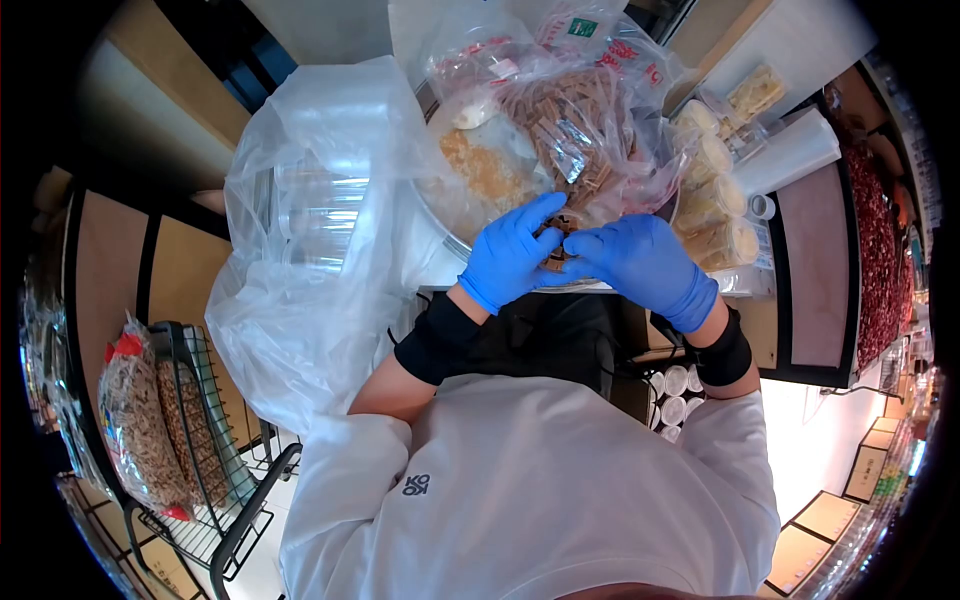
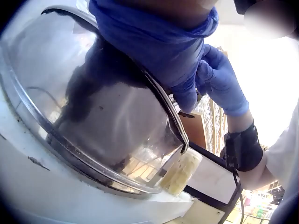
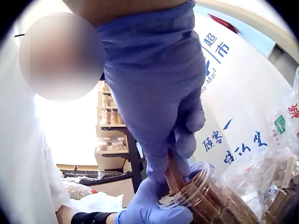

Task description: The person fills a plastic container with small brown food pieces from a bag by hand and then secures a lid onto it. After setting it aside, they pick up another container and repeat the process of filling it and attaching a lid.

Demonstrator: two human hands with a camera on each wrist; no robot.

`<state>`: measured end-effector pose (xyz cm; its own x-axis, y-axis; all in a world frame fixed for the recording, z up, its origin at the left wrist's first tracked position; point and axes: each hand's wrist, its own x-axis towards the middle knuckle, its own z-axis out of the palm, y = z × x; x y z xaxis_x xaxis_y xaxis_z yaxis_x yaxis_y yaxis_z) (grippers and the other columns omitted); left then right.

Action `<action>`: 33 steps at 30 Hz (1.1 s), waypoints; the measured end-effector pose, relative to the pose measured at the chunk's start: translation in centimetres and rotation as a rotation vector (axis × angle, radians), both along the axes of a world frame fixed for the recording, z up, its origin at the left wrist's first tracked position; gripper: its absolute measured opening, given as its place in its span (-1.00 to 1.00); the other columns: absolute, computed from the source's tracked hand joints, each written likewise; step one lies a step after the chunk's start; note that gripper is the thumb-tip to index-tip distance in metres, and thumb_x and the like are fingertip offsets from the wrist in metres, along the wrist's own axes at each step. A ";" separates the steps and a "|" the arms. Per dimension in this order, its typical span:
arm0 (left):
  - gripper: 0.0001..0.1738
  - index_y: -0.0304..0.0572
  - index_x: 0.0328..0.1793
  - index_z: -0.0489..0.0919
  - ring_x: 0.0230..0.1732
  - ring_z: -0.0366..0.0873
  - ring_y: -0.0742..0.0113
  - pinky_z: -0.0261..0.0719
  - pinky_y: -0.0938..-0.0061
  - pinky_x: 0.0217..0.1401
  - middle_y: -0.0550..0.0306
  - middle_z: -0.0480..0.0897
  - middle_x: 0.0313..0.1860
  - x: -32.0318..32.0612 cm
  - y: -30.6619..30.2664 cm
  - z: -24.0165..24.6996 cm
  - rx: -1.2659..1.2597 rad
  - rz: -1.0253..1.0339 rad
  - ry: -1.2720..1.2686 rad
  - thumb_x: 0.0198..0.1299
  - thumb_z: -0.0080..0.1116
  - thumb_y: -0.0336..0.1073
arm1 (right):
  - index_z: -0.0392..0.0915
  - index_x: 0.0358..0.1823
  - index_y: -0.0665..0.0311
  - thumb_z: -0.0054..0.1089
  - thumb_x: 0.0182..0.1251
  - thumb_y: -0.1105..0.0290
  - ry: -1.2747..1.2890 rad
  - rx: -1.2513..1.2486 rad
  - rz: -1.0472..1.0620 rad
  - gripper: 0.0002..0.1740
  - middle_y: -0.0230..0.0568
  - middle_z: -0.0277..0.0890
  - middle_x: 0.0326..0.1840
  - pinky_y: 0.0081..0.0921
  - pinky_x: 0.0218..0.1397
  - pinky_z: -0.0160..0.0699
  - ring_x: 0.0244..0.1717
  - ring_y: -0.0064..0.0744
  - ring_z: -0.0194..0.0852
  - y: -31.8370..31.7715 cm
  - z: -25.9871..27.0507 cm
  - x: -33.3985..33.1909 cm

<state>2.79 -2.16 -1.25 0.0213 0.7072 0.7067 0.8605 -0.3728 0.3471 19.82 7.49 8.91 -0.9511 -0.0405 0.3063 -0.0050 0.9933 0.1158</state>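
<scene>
The clear cup (image 3: pixel 187 189) looks nearly full: brown sticks (image 3: pixel 208 200) stand packed side by side in it up to about the rim, so the filling seems close to its end. One piece is being seated, and no lid shows on the cup. The left hand (image 1: pixel 510 255) wraps its fingers round the cup from below and holds it at the near rim of the metal bowl (image 2: pixel 107 126), right in front of the person's chest. The right hand (image 1: pixel 640 262) is clamped on a single stick (image 3: pixel 174 177), pinching it between thumb and fingers and pressing it down into the cup's mouth.

The bowl holds crumpled plastic bags (image 1: pixel 570 120) with many more of the same brown pieces, plus a heap of pale crumbs (image 1: pixel 485 165). Just right of the bowl lies a row of filled jars (image 1: pixel 715 200) with yellowish contents, apparently finished. On the left a big clear sack (image 1: pixel 310 210) holds stacked empty cups, so plenty seems left to pack. Lower left, a wire basket (image 1: pixel 215 400) carries a bag of brown snacks (image 1: pixel 140 420)
</scene>
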 end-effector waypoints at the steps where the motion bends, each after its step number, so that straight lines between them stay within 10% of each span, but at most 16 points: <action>1: -0.55 -0.10 -0.27 0.50 0.02 0.63 0.03 0.67 0.29 -0.03 0.00 0.50 0.29 0.0 -0.1 0.1 -0.001 -0.001 -0.006 -0.10 0.49 -0.03 | 0.45 -0.13 -0.07 0.22 0.26 0.13 -0.005 -0.008 -0.005 -0.77 -0.35 0.36 -0.60 -0.37 -0.56 0.42 -0.63 -0.32 0.48 -0.4 0.6 -0.2; 6: -0.54 -0.07 -0.21 0.55 0.04 0.66 0.03 0.68 0.30 -0.01 0.00 0.53 0.31 0.1 0.0 -0.1 0.028 -0.001 -0.077 -0.14 0.51 -0.04 | 0.47 0.00 -0.11 0.26 0.24 0.12 0.002 0.089 -0.084 -0.68 -0.35 0.40 -0.62 -0.35 -0.56 0.42 -0.62 -0.30 0.51 -0.5 -0.6 -0.1; 12: -0.45 -0.09 -0.17 0.52 -0.04 0.71 0.07 0.71 0.34 -0.10 0.00 0.54 0.31 0.1 0.0 -0.7 0.062 0.032 -0.158 -0.17 0.57 -0.01 | 0.50 -0.02 -0.04 0.32 0.22 0.09 0.113 -0.438 -0.103 -0.65 -0.33 0.62 -0.48 -0.35 -0.50 0.49 -0.54 -0.19 0.58 1.0 -3.3 0.0; 20: -0.39 -0.08 -0.19 0.49 -0.09 0.72 0.04 0.71 0.34 -0.14 -0.06 0.55 0.29 0.5 0.3 -0.8 0.098 0.056 -0.255 -0.25 0.62 0.02 | 0.60 -0.08 0.14 0.36 0.23 0.36 0.280 -0.566 -0.022 -0.76 -0.25 0.59 0.00 -0.41 -0.44 0.52 -0.52 -0.31 0.54 1.4 -5.3 -0.8; 27: -0.41 -0.10 -0.22 0.45 -0.02 0.69 -0.04 0.71 0.30 -0.05 -0.11 0.53 0.28 0.3 0.4 -0.2 0.098 0.013 -0.129 -0.23 0.61 -0.03 | 0.56 0.00 0.14 0.40 0.11 0.49 0.286 -0.937 -0.180 -0.62 -0.35 0.42 0.02 -0.67 -0.38 0.34 -0.58 -0.63 0.19 0.5 -4.1 -0.7; 33: -0.41 -0.12 -0.24 0.41 0.03 0.66 -0.08 0.70 0.28 0.00 -0.12 0.52 0.28 0.0 0.6 0.2 0.116 -0.038 -0.065 -0.20 0.61 -0.05 | 0.57 -0.02 0.18 0.39 0.22 0.40 0.405 -1.065 -0.350 -0.69 -0.42 0.46 -0.38 -0.70 -0.38 0.33 -0.53 -0.66 0.24 3.7 -2.6 -0.1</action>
